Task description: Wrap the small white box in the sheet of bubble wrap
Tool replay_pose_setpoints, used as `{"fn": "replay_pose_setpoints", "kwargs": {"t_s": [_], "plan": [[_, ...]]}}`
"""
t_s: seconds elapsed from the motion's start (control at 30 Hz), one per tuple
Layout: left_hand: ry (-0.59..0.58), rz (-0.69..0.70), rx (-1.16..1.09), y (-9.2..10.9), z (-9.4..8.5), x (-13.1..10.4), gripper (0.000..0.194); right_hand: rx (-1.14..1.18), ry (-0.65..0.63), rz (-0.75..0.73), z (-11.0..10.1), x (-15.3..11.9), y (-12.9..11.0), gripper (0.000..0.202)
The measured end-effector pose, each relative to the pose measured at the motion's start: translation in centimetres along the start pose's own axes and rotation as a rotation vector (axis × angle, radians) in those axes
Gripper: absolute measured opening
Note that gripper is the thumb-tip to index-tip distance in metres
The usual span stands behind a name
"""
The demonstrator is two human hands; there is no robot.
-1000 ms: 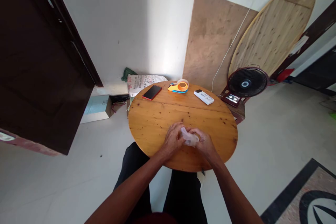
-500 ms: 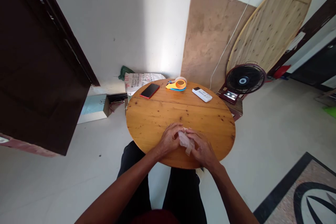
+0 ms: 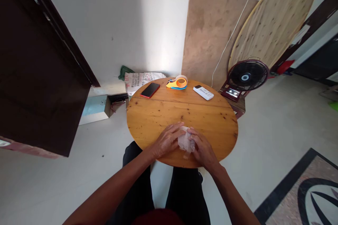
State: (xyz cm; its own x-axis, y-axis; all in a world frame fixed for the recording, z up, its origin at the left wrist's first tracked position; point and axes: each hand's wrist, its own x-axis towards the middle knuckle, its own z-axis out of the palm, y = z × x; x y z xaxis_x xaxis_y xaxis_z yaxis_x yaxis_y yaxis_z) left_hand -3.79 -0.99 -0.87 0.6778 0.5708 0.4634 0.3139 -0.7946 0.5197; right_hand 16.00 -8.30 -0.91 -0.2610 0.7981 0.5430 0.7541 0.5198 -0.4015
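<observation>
The left hand and right hand hold the packet between them by the worktop's near edge, pressing both sides, seemingly to steady it; phone, tape and remote lie beyond, probably for room.

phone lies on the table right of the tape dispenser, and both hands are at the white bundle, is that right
Not quite: the phone lies left of the tape dispenser, as the head view shows. It is on the table, and the left hand and right hand are at the white bundle.
</observation>
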Motion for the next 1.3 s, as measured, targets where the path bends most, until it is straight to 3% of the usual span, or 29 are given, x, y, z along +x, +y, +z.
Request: {"fn": "replay_pose_setpoints", "kwargs": {"t_s": [0.2,0.33,0.53,0.7,0.97,1.13,1.3], "plan": [[0.019,-0.039,-0.120,-0.1,0.9,0.5,0.039,0.037,0.039,0.028,0.5,0.1,0.2,0.031],[0.081,-0.104,-0.270,0.4,0.8,0.6,0.034,0.145,0.020,0.125,-0.5,0.7,-0.3,0.025],[-0.050,-0.387,-0.536,1.4,0.1,1.7,0.026,0.428,-0.086,0.490,-2.1,2.2,-0.8,0.015],[0.010,-0.543,-0.619,1.2,0.9,2.8,0.024,0.614,-0.058,0.692,-0.9,2.3,-0.2,0.027],[0.103,-0.706,-1.150,1.7,2.0,4.0,0.040,0.639,0.088,0.687,0.1,1.8,-0.2,0.031],[0.237,-0.783,-1.179,1.8,2.7,4.3,0.029,0.523,0.190,0.627,0.4,1.1,-0.4,0.042],[0.265,-0.803,-1.207,1.9,2.6,4.4,0.028,0.223,0.194,0.380,0.0,0.0,-1.5,0.051]]}}
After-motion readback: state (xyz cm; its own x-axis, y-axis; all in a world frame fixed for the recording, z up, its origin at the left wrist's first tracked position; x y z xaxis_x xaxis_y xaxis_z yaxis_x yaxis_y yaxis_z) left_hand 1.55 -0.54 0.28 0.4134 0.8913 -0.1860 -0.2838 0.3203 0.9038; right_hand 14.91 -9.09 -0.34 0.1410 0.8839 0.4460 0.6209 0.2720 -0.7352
